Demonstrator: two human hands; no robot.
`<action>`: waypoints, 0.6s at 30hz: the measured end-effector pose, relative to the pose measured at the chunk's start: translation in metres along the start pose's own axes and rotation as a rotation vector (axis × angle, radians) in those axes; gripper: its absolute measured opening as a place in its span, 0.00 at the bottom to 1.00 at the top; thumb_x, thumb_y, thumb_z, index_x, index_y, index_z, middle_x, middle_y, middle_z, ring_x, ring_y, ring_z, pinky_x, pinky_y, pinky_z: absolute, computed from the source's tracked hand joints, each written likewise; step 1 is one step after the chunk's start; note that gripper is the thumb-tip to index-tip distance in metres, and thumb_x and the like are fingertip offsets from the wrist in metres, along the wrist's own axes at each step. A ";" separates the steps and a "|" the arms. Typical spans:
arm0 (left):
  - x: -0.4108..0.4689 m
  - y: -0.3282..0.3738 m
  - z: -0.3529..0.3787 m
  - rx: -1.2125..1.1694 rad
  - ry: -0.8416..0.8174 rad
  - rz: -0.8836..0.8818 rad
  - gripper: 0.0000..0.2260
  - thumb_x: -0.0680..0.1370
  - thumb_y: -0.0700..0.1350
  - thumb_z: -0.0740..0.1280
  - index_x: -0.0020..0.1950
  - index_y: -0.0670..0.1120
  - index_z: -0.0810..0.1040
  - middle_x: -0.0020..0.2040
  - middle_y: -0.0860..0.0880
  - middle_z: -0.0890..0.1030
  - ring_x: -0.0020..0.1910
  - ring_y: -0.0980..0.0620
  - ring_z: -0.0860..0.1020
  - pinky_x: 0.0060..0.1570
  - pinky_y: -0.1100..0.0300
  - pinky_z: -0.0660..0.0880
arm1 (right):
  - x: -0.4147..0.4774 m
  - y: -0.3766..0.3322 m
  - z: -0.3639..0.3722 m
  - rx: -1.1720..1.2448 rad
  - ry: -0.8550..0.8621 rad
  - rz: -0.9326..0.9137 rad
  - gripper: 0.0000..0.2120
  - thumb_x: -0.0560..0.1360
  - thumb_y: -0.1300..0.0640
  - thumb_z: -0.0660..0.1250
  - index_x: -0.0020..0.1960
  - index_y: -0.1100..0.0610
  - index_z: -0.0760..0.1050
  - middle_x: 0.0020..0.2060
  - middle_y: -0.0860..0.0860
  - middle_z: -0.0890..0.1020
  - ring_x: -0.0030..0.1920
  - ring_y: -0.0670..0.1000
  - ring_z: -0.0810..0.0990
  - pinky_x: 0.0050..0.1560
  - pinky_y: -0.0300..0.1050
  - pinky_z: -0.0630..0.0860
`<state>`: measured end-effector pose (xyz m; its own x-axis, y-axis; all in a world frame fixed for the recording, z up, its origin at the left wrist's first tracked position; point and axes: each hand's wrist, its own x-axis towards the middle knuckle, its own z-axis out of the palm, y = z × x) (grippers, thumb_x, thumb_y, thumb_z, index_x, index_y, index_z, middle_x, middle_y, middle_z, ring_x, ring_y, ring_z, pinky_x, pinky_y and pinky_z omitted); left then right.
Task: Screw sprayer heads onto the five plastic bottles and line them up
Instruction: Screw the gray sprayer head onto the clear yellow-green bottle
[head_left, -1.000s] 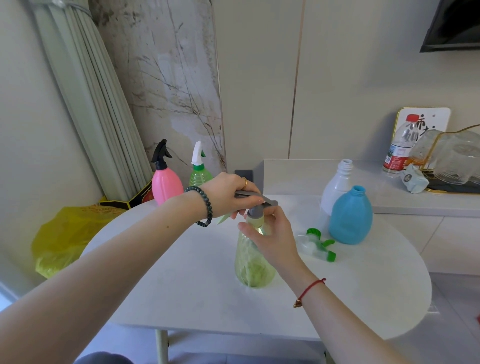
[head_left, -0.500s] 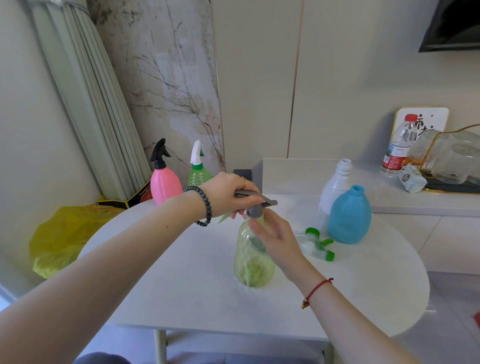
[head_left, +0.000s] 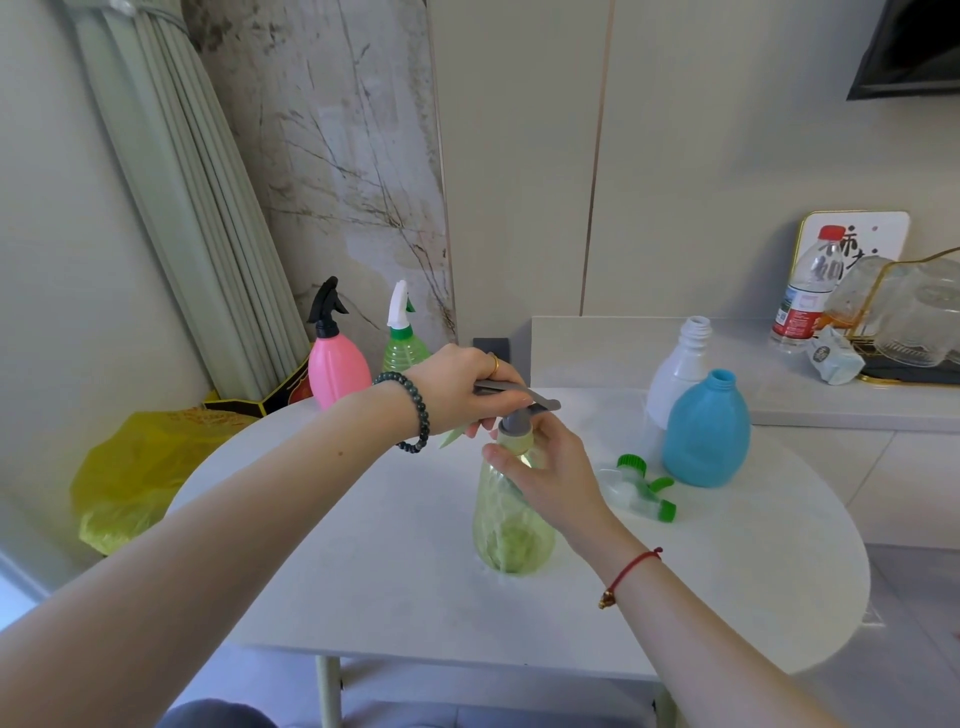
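A clear yellow-green bottle (head_left: 506, 535) stands upright mid-table. A grey sprayer head (head_left: 519, 413) sits on its neck. My left hand (head_left: 460, 389) grips that head from above. My right hand (head_left: 545, 473) wraps the bottle's neck and collar just below. A pink bottle (head_left: 337, 366) with a black sprayer and a green bottle (head_left: 402, 351) with a white sprayer stand at the table's far left. A white bottle (head_left: 675, 379) and a blue bottle (head_left: 706, 431) stand open-necked at the right. Two loose sprayer heads (head_left: 636, 486) with green collars lie beside the blue one.
The round white table (head_left: 363, 571) has its front edge near me. A yellow plastic bag (head_left: 135, 467) lies on the floor to the left. On the ledge behind at right stand a water bottle (head_left: 808, 291), a crumpled wrapper (head_left: 831, 356) and glassware on a tray (head_left: 914, 312).
My right hand has shifted its hold around the bottle's collar, fingers turning at the neck. My left hand stays on the grey head. The bottle stands in the same spot.
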<state>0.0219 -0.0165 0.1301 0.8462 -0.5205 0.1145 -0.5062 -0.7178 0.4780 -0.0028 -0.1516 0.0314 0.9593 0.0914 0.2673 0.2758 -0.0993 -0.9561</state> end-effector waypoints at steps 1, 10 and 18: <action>0.000 -0.001 0.000 -0.003 -0.001 -0.003 0.05 0.76 0.52 0.61 0.42 0.58 0.76 0.28 0.55 0.78 0.23 0.61 0.74 0.26 0.77 0.67 | -0.001 0.000 -0.002 0.017 -0.042 0.007 0.12 0.70 0.57 0.71 0.52 0.56 0.74 0.50 0.49 0.81 0.54 0.46 0.77 0.55 0.41 0.73; -0.001 -0.001 -0.001 -0.009 0.002 0.021 0.08 0.76 0.51 0.62 0.38 0.62 0.73 0.28 0.56 0.77 0.23 0.61 0.75 0.27 0.77 0.67 | -0.002 -0.003 -0.001 -0.003 -0.021 -0.041 0.09 0.72 0.62 0.68 0.50 0.53 0.75 0.49 0.52 0.82 0.54 0.51 0.79 0.59 0.54 0.74; -0.015 -0.019 -0.002 0.147 0.290 0.116 0.20 0.70 0.55 0.68 0.62 0.58 0.73 0.53 0.57 0.70 0.52 0.63 0.68 0.53 0.73 0.63 | -0.022 0.034 -0.024 -0.178 -0.360 0.087 0.36 0.64 0.56 0.76 0.63 0.38 0.60 0.62 0.38 0.70 0.62 0.35 0.68 0.61 0.31 0.66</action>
<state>0.0192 0.0059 0.1206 0.7828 -0.4649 0.4136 -0.6028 -0.7315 0.3186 -0.0133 -0.1810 -0.0041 0.9057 0.4126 0.0974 0.2315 -0.2889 -0.9290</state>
